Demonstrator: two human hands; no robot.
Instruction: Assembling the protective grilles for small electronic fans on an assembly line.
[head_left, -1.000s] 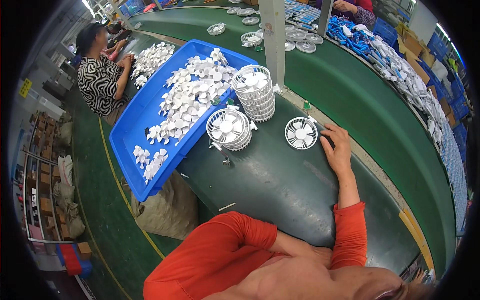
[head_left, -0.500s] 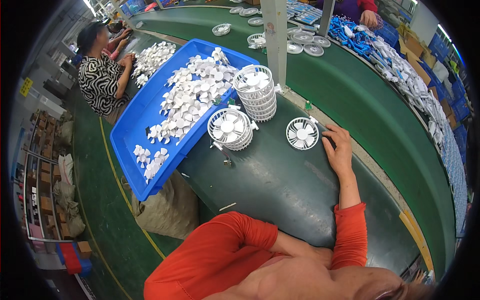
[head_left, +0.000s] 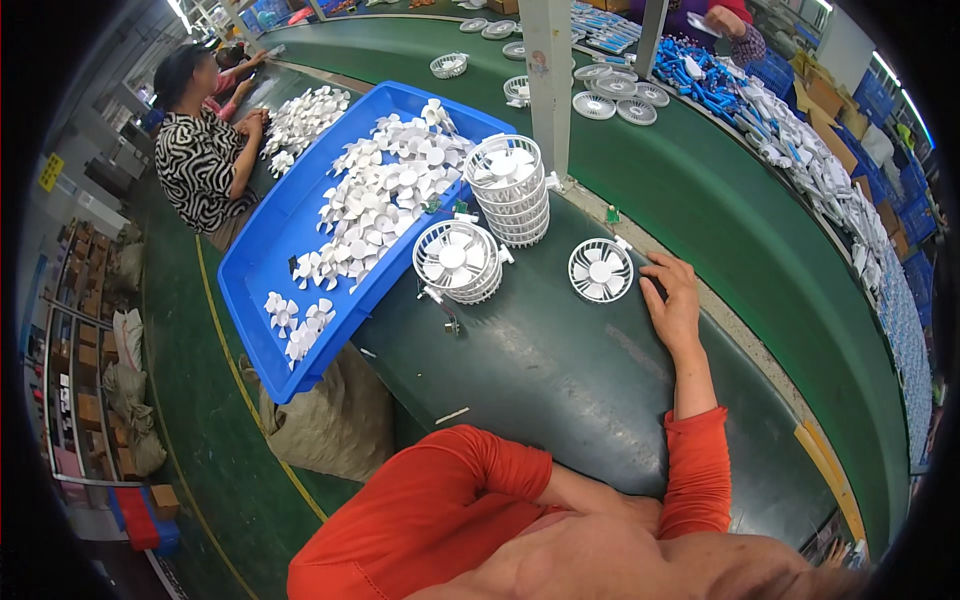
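Observation:
My right hand (head_left: 671, 306) lies on the dark worktable (head_left: 540, 370), fingers apart and holding nothing. Just left of its fingertips is a round white fan housing (head_left: 601, 271) with blades inside. Further left stand a short stack of fan housings (head_left: 456, 262) and, behind it, a taller stack of white cage housings (head_left: 515, 205). My left forearm (head_left: 590, 497) crosses in front of my body; its hand is hidden behind my head and right sleeve. A blue tray (head_left: 262, 245), left of the stacks, holds a heap of white fan blades (head_left: 375, 205).
Beyond the table runs a green conveyor belt (head_left: 740, 240) carrying round white grilles (head_left: 615, 88). A post (head_left: 549, 90) rises at the table's far edge. At far right lie blue and white handle parts (head_left: 790, 140). A co-worker (head_left: 205, 150) sits at left; a sack (head_left: 335, 420) stands below the tray.
My right hand stays in place beside the fan housing. Grilles on the belt have shifted slightly right. Across the belt, another person's hand has lifted a white piece.

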